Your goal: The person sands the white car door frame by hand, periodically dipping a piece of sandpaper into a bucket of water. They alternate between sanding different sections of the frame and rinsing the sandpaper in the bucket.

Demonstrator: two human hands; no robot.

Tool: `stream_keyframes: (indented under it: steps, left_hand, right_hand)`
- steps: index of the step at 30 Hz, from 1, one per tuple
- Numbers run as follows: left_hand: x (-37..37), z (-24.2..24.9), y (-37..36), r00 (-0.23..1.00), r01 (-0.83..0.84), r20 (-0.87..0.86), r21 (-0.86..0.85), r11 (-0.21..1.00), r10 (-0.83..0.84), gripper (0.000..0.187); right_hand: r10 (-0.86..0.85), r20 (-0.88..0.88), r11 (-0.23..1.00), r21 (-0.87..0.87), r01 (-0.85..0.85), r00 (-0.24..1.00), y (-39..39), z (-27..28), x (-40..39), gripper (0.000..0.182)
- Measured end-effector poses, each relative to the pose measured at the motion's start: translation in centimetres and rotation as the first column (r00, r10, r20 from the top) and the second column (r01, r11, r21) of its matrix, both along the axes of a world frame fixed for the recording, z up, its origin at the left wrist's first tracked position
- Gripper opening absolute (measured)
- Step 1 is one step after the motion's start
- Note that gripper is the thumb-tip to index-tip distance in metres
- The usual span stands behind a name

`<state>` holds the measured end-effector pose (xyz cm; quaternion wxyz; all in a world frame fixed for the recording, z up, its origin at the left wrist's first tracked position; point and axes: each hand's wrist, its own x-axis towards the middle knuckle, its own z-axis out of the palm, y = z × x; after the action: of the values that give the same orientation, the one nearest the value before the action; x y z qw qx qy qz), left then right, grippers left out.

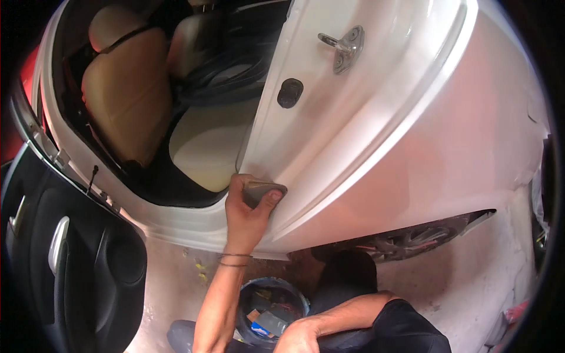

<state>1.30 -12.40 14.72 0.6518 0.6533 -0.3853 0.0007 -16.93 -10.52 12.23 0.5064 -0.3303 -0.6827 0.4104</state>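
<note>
My left hand (250, 209), with thin bands round its wrist, is closed on a bent grey-brown sheet of sandpaper (262, 189). The sheet lies against the white door jamb (312, 135) of a car, low on the pillar beside the door opening. My thumb presses on its right end; the other fingers are partly hidden behind it. At the bottom edge, my right hand (297, 338) hangs in front of a dark bucket (303, 294); its fingers are out of frame. Inside the bucket are a grey block (272, 322), a blue-and-white piece and a brownish piece.
An open black-lined car door (112, 253) stands at left. A metal door striker (347, 52) and a black plug (290, 93) sit on the jamb. Beige seats (126, 100) fill the cabin. The rear wheel (412, 240) is at lower right, near my knee (347, 273).
</note>
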Motion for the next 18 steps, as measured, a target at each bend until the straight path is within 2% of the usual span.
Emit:
stream_keyframes:
  steps: [2,3,5,6,7,10,11,12,13,14,15,16,17,18]
  left_hand:
    - [-0.2,1.4,-0.6,0.990,-0.059,0.129,-0.004,0.998,0.059,0.034]
    - [-0.7,3.6,-1.8,0.984,-0.020,0.173,-0.048,0.999,0.028,0.034]
    - [-1.7,8.1,-4.9,0.977,0.023,0.215,-0.095,0.995,-0.002,0.034]
    - [-2.1,9.8,-6.0,0.974,0.081,0.220,-0.133,0.988,-0.051,0.036]
    - [-1.9,11.0,-6.7,0.966,0.142,0.239,-0.177,0.974,-0.098,0.039]
    - [-1.0,7.4,-4.9,0.959,0.092,0.277,-0.084,0.992,-0.065,0.040]
    - [-0.3,4.8,-3.7,0.980,0.086,0.189,-0.086,0.993,-0.068,0.041]
    - [0.5,2.4,-2.7,0.992,0.079,0.102,-0.091,0.993,-0.070,0.041]
    - [0.8,1.2,-1.9,0.992,0.074,0.109,-0.096,0.993,-0.063,0.041]
    - [0.9,0.3,-1.2,0.997,0.067,0.053,-0.090,0.994,-0.063,0.042]
    - [0.9,0.1,-0.9,0.998,0.061,-0.003,-0.088,0.994,-0.061,0.042]
    - [0.5,1.9,-1.9,0.991,0.019,0.133,-0.107,0.994,-0.004,0.040]
    - [-0.5,5.0,-3.7,0.977,0.062,0.211,-0.164,0.985,-0.026,0.038]
    - [-1.9,8.9,-5.7,0.960,0.104,0.276,-0.219,0.970,-0.040,0.036]
  right_hand:
    - [-0.021,-0.336,0.977,0.194,0.091,0.942,0.0,0.6,0.0,0.037]
    - [-0.023,-0.339,0.976,0.197,0.095,0.941,0.0,1.1,-0.7,0.037]
    - [-0.017,-0.553,0.883,0.382,0.272,0.833,0.0,2.9,-2.5,0.039]
    - [-0.124,-0.547,0.857,0.360,0.367,0.828,0.7,4.1,-3.5,0.042]
    - [-0.135,-0.538,0.861,0.352,0.367,0.832,0.7,3.9,-3.1,0.042]
    - [0.020,-0.390,0.949,0.296,0.105,0.920,2.2,0.9,-2.6,0.043]
    - [0.020,-0.388,0.951,0.291,0.102,0.922,2.0,-1.1,-2.0,0.043]
    - [0.044,-0.277,0.982,0.188,0.009,0.960,0.8,-0.1,-0.3,0.042]
    - [0.086,-0.165,0.994,0.077,-0.075,0.982,0.2,0.2,0.7,0.041]
    - [0.103,-0.302,0.969,-0.183,-0.164,0.948,0.3,-0.8,0.8,0.038]
    - [0.109,-0.336,0.932,-0.293,-0.214,0.935,1.5,-3.4,1.5,0.036]
    - [-0.073,-0.156,0.925,-0.380,0.008,0.985,1.6,-3.9,2.6,0.032]
    - [-0.266,0.233,0.897,-0.296,0.329,0.935,5.4,-13.9,3.5,0.041]
    - [-0.345,0.428,0.724,-0.445,0.527,0.835,4.7,-13.5,3.4,0.042]
